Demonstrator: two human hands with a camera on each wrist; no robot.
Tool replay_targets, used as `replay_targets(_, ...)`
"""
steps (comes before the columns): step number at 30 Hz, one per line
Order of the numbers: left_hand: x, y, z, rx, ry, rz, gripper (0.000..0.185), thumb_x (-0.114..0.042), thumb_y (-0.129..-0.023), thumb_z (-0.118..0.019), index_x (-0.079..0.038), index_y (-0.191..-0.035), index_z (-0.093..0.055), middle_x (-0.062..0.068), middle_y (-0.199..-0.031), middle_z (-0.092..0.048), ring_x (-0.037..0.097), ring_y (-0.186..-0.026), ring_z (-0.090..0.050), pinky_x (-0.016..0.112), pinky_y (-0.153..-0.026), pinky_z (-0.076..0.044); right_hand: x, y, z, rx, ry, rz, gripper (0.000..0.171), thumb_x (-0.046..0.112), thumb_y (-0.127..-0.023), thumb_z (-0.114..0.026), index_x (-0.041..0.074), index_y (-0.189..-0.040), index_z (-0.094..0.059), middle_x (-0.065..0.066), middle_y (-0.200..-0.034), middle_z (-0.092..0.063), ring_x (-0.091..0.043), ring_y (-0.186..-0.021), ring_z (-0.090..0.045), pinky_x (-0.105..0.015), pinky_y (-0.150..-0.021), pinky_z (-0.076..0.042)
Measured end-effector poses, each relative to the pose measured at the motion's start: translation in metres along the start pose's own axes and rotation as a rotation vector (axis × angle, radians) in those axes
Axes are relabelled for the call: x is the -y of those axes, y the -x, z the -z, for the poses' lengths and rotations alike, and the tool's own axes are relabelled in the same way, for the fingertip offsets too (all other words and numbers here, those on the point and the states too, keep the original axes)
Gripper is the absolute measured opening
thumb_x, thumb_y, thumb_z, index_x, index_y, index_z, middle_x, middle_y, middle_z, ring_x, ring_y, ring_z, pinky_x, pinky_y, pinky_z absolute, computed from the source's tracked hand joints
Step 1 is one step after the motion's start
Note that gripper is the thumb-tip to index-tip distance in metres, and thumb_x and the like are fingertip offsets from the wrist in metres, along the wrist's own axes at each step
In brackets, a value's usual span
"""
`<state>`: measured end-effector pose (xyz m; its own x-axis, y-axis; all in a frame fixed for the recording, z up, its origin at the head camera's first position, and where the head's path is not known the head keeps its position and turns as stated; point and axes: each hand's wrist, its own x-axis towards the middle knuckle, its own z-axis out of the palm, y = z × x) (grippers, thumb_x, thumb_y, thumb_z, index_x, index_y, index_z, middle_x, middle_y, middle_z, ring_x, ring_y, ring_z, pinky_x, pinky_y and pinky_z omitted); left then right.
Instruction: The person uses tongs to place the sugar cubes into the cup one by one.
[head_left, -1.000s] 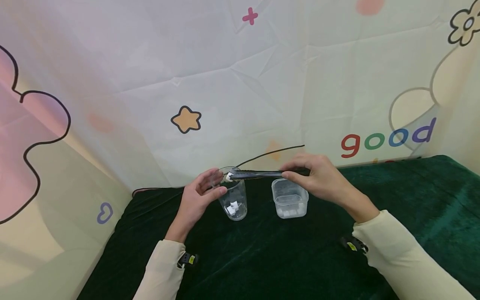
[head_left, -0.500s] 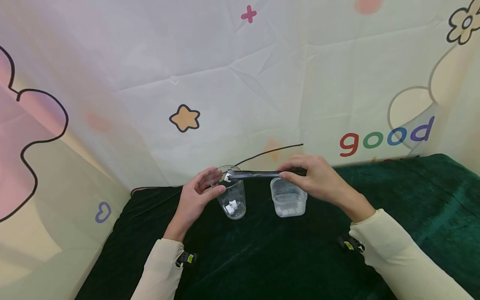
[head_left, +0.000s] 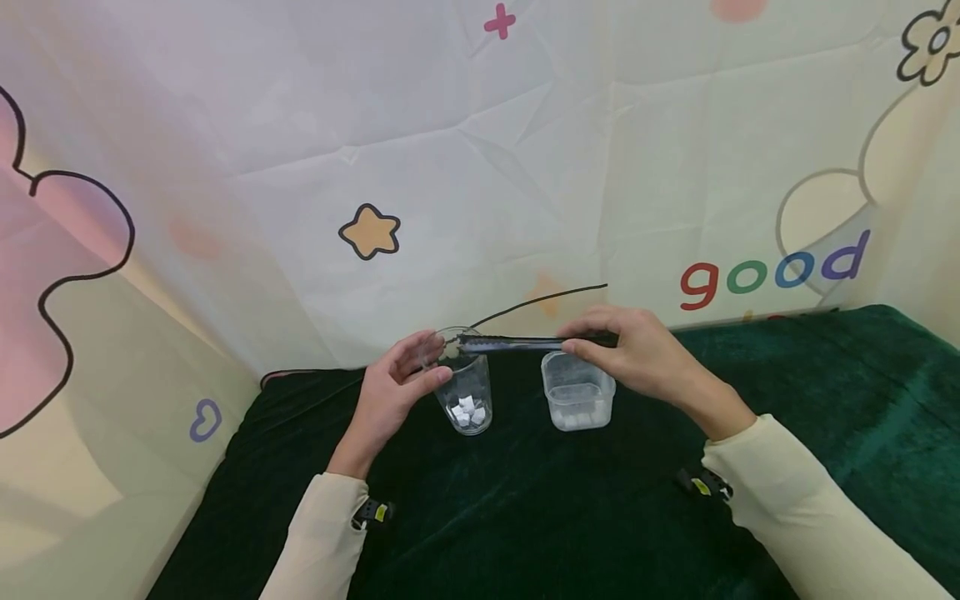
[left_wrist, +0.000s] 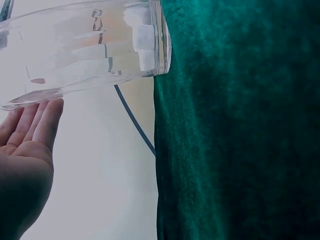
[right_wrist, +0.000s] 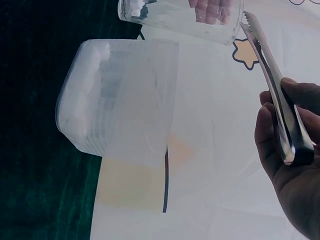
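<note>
My left hand [head_left: 422, 365] holds a clear plastic cup [head_left: 471, 392] that stands on the green cloth, thumb in front and fingers behind. Several white cubes [head_left: 468, 410] lie in the cup's bottom. My right hand [head_left: 581, 344] pinches dark metal tongs [head_left: 517, 342] level above the table, their tips at the cup's rim with nothing between them. Under the tongs stands a square clear container [head_left: 577, 392] with white cubes [head_left: 573, 420] on its floor. In the left wrist view the cup [left_wrist: 90, 45] lies against my fingers [left_wrist: 42, 117]. The right wrist view shows the tongs [right_wrist: 272, 85] and the container [right_wrist: 120, 95].
Green velvet cloth [head_left: 540, 517] covers the table. A printed fabric backdrop [head_left: 480, 167] rises close behind the cup and container, with a thin black cable [head_left: 540, 303] running across it. The table's left edge [head_left: 225, 467] is near my left forearm.
The white cube held in the tong tips over the cup is gone from them, and the pile of cubes in the cup's bottom looks larger. Both hands have barely moved.
</note>
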<state>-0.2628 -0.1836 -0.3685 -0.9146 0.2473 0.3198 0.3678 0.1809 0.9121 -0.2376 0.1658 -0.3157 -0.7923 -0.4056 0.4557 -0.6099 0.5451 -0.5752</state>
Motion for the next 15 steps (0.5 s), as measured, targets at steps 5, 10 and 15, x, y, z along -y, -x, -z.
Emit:
replay_targets(5,0.001,-0.002,-0.001,0.009,-0.005,-0.009,0.062,-0.018,-0.101,-0.075,-0.005,-0.156,-0.049,0.006,-0.152,-0.060,0.021,-0.139,-0.057,0.030,-0.109,-0.050,0.000,0.003,0.011,-0.011,0.009,-0.021,0.022,0.011,-0.100,-0.076,0.006,-0.121,-0.078,-0.009,-0.119,-0.074,-0.029,-0.108,-0.065,-0.055,-0.096,-0.056)
replay_targets(10,0.001,-0.003,-0.001,0.004,-0.014,-0.008,0.062,-0.020,-0.101,-0.075,-0.008,-0.156,-0.050,0.004,-0.151,-0.061,0.020,-0.138,-0.057,0.031,-0.109,-0.050,-0.001,0.005,0.025,-0.013,0.020,-0.033,0.023,0.014,-0.101,-0.075,0.006,-0.123,-0.077,-0.010,-0.118,-0.073,-0.028,-0.106,-0.064,-0.054,-0.094,-0.055)
replay_targets(15,0.002,-0.001,0.001,0.003,-0.014,-0.006,0.062,-0.020,-0.101,-0.076,-0.007,-0.156,-0.049,0.005,-0.151,-0.061,0.021,-0.138,-0.057,0.031,-0.109,-0.050,-0.006,0.007,0.039,-0.002,0.055,-0.027,0.022,0.015,-0.101,-0.075,0.007,-0.122,-0.078,-0.007,-0.116,-0.073,-0.027,-0.104,-0.062,-0.053,-0.093,-0.054)
